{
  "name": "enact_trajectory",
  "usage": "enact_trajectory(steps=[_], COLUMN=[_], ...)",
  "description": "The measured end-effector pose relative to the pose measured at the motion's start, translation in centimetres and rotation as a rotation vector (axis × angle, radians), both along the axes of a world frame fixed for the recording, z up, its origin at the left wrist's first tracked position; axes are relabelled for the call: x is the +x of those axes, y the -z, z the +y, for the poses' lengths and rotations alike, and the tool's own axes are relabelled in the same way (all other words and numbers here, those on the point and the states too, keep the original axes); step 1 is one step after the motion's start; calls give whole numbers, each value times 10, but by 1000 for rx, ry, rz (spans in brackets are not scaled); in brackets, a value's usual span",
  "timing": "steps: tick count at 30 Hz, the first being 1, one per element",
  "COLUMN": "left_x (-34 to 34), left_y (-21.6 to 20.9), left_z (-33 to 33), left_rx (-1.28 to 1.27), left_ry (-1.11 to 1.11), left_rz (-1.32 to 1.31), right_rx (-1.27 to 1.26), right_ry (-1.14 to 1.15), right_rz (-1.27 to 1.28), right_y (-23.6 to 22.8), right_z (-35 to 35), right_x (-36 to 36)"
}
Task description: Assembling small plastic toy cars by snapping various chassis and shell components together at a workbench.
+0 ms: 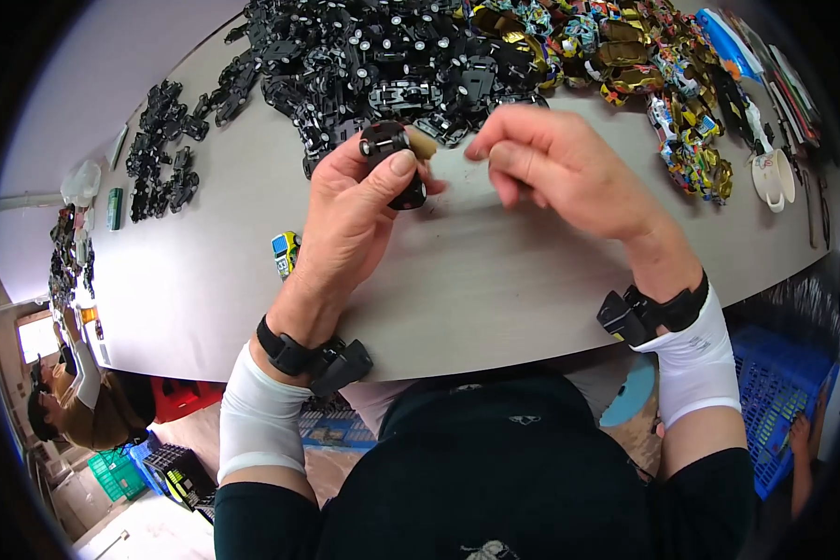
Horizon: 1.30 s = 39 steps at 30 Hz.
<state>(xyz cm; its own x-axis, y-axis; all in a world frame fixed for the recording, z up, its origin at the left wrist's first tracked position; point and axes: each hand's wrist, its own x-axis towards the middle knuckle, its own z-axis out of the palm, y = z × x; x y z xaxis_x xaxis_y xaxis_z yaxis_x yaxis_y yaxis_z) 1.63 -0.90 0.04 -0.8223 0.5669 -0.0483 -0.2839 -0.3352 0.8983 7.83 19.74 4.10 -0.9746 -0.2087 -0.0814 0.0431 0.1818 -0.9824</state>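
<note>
My left hand [350, 205] is closed around a toy car [408, 195], its black underside and small wheels turned up beneath the thumb. To its right, my right hand [574, 168] hovers over the table with thumb and fingers drawn together in a pinch. Whatever that pinch holds, if anything, is hidden. A heap of black toy car chassis [392, 61] lies just beyond both hands. Left of my left wrist, a small yellow and blue toy car [286, 254] rests on the grey table [476, 289].
Colourful and gold toy car bodies [625, 61] are piled at the far right, near a white cup [770, 182]. More black chassis [163, 159] lie at left, beside a green box [114, 209]. A blue crate [775, 401] stands at lower right. Another person [93, 406] is at the left.
</note>
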Motion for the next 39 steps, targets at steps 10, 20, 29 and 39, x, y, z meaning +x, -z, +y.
enact_trajectory(steps=[10, 20, 29, 39], left_x=[1, 0, 2, -1], left_y=[-2, -4, -2, -1], left_z=[5, 5, 8, 10], left_rx=[-281, -349, -369, -437], left_ry=[362, 400, 366, 331], left_rz=[170, 179, 232, 153], right_rx=[-32, -74, 3, 157], right_ry=[-85, -119, -100, -67], right_rz=[49, 42, 122, 143], right_y=[7, 13, 19, 29], right_z=[-4, -5, -6, -9], right_x=[2, 2, -2, -12])
